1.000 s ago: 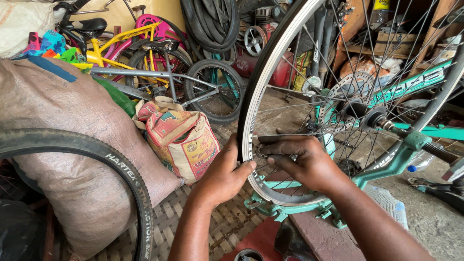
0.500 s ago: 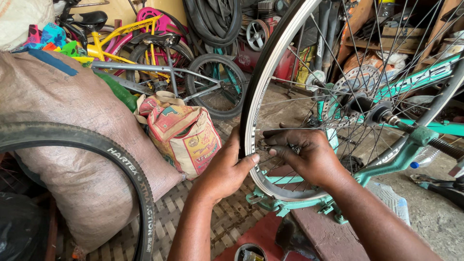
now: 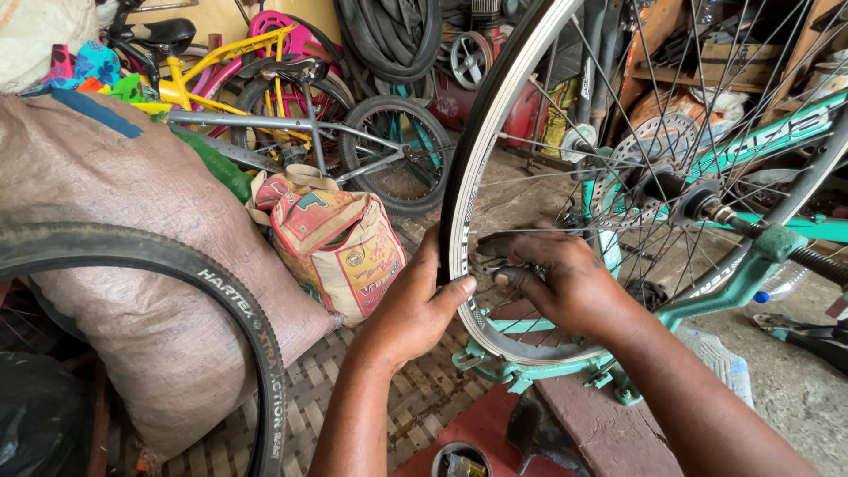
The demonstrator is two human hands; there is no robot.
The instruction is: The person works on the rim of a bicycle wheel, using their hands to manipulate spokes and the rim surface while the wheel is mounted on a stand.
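A spoked bicycle wheel (image 3: 477,132) with a silver rim stands upright in a green bicycle frame (image 3: 751,256). My left hand (image 3: 415,309) grips the rim's outer edge at its lower left, thumb pressed on the inner face. Reaching in between the spokes, my right hand (image 3: 565,283) holds a small dark metal tool (image 3: 499,247) against the inside of the rim, close to my left thumb. The tool's tip is partly hidden by my fingers.
A loose black tyre (image 3: 212,291) arcs at the left over a big brown sack (image 3: 132,230). A printed pink sack (image 3: 336,238) stands behind my left hand. Small bicycles (image 3: 291,115) and hanging tyres (image 3: 389,35) fill the back. A red stool (image 3: 495,433) sits below.
The view has shifted a little down and closer. Both hands stay on the same part of the rim, and my right hand has slid the tool slightly along it.
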